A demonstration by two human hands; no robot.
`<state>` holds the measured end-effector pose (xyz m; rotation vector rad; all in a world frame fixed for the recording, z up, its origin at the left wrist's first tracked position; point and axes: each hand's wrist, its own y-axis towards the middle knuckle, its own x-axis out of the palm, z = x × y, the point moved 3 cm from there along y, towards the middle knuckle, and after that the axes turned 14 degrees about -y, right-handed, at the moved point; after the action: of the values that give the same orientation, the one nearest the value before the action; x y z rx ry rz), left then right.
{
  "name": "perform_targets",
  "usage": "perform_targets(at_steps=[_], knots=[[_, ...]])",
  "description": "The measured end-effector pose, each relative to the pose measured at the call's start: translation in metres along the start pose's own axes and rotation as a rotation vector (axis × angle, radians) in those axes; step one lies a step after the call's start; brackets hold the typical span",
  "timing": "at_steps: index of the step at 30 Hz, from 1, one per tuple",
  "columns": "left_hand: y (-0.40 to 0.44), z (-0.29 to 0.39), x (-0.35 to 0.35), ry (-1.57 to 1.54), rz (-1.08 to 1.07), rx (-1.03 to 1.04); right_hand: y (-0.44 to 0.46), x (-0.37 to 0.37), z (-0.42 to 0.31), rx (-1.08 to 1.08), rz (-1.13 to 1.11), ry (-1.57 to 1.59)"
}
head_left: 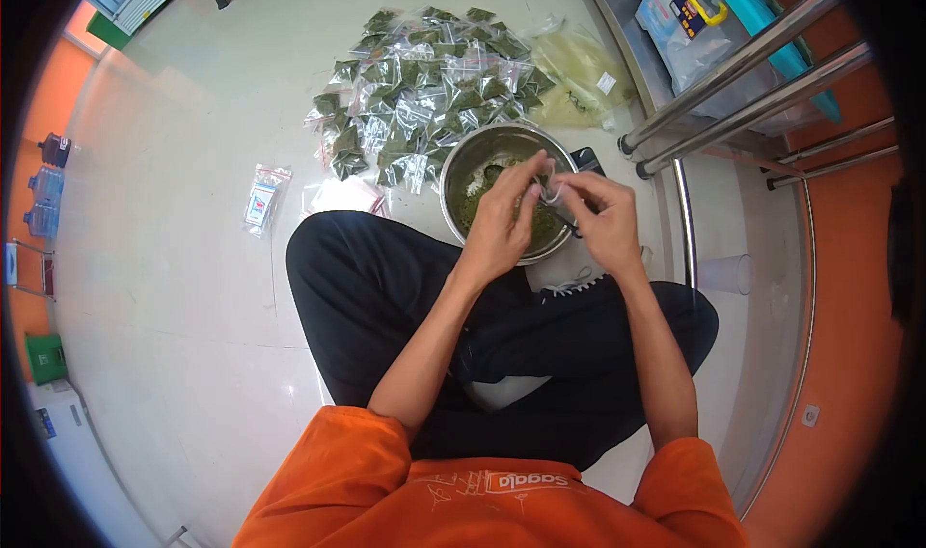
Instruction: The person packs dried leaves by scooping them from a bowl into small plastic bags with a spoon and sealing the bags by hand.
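Note:
Above a steel bowl (453,196) of green crumbled leaf, my left hand (500,222) and my right hand (606,222) pinch a small clear plastic bag (550,193) between them. The bag's mouth is up near my fingertips. A dark spoon or scoop (493,174) lies inside the bowl, partly hidden by my left hand. Behind the bowl is a heap of small clear bags filled with green leaf (415,95). Flat empty bags (347,196) lie left of the bowl, close to my knee.
A large yellowish plastic bag (579,70) lies right of the heap. Another small packet (260,201) is on the floor at the left. Steel rack legs (733,75) and a plastic cup (725,274) stand at the right. A dark device (586,162) sits behind the bowl.

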<state>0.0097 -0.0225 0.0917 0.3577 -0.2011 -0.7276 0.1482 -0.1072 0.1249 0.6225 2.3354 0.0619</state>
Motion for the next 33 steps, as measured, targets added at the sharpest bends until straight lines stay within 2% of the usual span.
perform_targets(at_steps=[2,4,5,8,12,18,23,27,29,33], knots=[[0.002,0.001,-0.001,0.013,0.012,0.048,0.003,0.000,-0.005,-0.031,-0.019,-0.078],[0.003,-0.004,-0.009,-0.239,0.134,-0.162,0.005,0.000,0.008,0.132,0.074,0.245],[0.002,-0.005,-0.012,-0.292,0.194,-0.216,0.004,0.000,0.011,0.174,0.065,0.278],[0.001,-0.008,-0.018,-0.339,0.256,-0.227,0.002,0.000,0.000,0.179,-0.049,0.390],[0.001,-0.006,-0.021,-0.343,0.280,-0.213,0.003,-0.006,-0.004,0.125,-0.099,0.352],[0.002,0.000,-0.020,-0.414,0.225,-0.247,0.003,-0.005,-0.001,0.088,-0.111,0.262],[0.000,-0.009,-0.020,-0.316,0.057,-0.338,0.001,0.001,0.000,0.021,-0.157,0.162],[0.000,-0.006,-0.021,-0.375,0.062,-0.366,0.001,0.004,-0.002,0.012,-0.116,0.216],[0.000,-0.006,-0.024,-0.312,0.053,-0.321,0.002,0.002,-0.008,-0.087,-0.111,0.167],[0.001,-0.006,-0.025,-0.232,0.000,-0.209,0.001,0.003,-0.005,-0.068,-0.148,0.133]])
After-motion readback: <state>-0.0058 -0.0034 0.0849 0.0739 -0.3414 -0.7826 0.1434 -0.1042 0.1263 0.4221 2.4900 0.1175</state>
